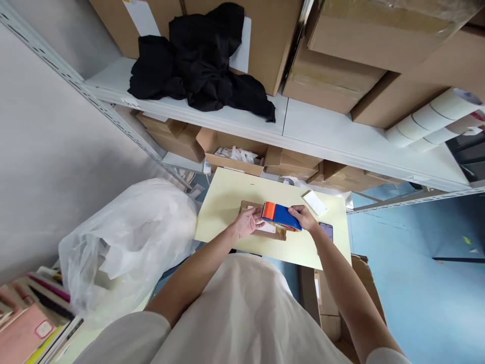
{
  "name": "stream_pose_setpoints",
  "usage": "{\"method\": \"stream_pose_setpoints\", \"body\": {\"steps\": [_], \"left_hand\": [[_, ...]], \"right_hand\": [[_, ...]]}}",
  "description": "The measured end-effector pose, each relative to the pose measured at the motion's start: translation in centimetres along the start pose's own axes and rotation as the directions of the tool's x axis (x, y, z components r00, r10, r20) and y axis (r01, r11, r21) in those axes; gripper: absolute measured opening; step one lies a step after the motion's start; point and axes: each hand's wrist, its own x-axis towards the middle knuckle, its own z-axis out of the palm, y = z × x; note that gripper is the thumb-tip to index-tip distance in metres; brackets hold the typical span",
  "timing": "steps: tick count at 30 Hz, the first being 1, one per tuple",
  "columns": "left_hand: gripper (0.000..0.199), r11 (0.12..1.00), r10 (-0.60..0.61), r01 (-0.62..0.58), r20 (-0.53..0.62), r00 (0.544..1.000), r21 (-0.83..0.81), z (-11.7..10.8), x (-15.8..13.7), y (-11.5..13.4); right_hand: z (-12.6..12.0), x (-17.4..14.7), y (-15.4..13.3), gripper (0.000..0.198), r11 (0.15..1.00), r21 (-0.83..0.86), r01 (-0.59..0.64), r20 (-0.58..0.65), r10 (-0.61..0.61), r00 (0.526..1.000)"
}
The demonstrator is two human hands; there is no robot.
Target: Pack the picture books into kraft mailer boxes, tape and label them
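A blue and orange tape dispenser (286, 216) is held above the table by my right hand (304, 218), whose fingers wrap round its right end. At its toothed orange front is my left hand (248, 222), palm up with the fingers stretched out. The fingertips come close to the dispenser's edge; whether they touch it I cannot tell. Under both lies a small brown cardboard package (279, 235) with a white label, partly covered by my left hand and the dispenser.
On the cream table (227, 189) are a white box (314, 202) and a phone (326, 231). A large clear plastic bag (129, 247) bulges at the left. Behind stands a shelf (322, 136) with cartons, black cloth (204, 60) and white rolls (432, 119). An open carton (364, 288) stands below right.
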Motion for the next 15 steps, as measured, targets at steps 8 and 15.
{"method": "stream_pose_setpoints", "body": {"steps": [8, 15], "left_hand": [[0.022, 0.864, 0.169, -0.067, -0.161, 0.973, 0.499, 1.0, -0.9, 1.5], [0.011, 0.705, 0.358, -0.16, -0.152, 0.921, 0.691, 1.5, -0.8, 1.2]], "right_hand": [[0.2, 0.0, 0.2, 0.053, 0.998, -0.038, 0.053, 0.017, -0.052, 0.998], [0.5, -0.6, -1.0, 0.053, 0.986, -0.152, 0.069, -0.014, -0.072, 0.997]]}}
